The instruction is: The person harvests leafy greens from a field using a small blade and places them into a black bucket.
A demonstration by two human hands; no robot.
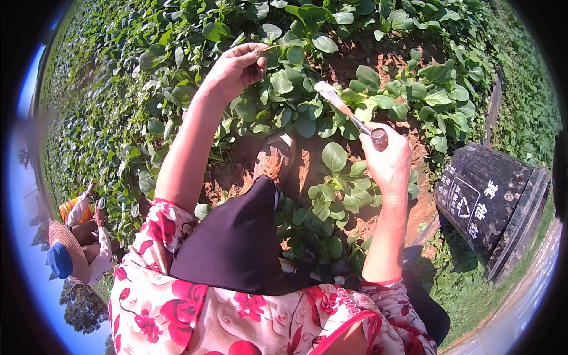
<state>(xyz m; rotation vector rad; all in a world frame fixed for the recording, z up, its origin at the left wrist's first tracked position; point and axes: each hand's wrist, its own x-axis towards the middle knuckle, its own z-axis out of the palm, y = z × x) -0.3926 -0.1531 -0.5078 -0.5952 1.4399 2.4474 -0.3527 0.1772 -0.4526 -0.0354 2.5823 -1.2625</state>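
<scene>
My left hand [238, 70] is raised over the leafy green plants [284, 83], thumb and fingers pinched on a thin yellowish-brown stalk [274, 47]. Whether the leaf by the stalk's tip belongs to it, I cannot tell. Lower and to the right, my right hand [387, 160] is closed round a narrow flat-bladed hand tool [350, 115]. Its pale blade [325, 90] points up and left above the leaves, while the round brown end of the handle [379, 138] shows at my fingers. A broad-leaved plant [340, 192] grows just left of my right wrist.
A black plastic bin [473, 219] lies tipped over at the right. My soil-covered shoe [276, 157] stands on reddish earth [231, 168] between plants. Far left, another person in a straw hat [68, 245] crouches by the crop, reaching toward it. Dense greenery fills the far side.
</scene>
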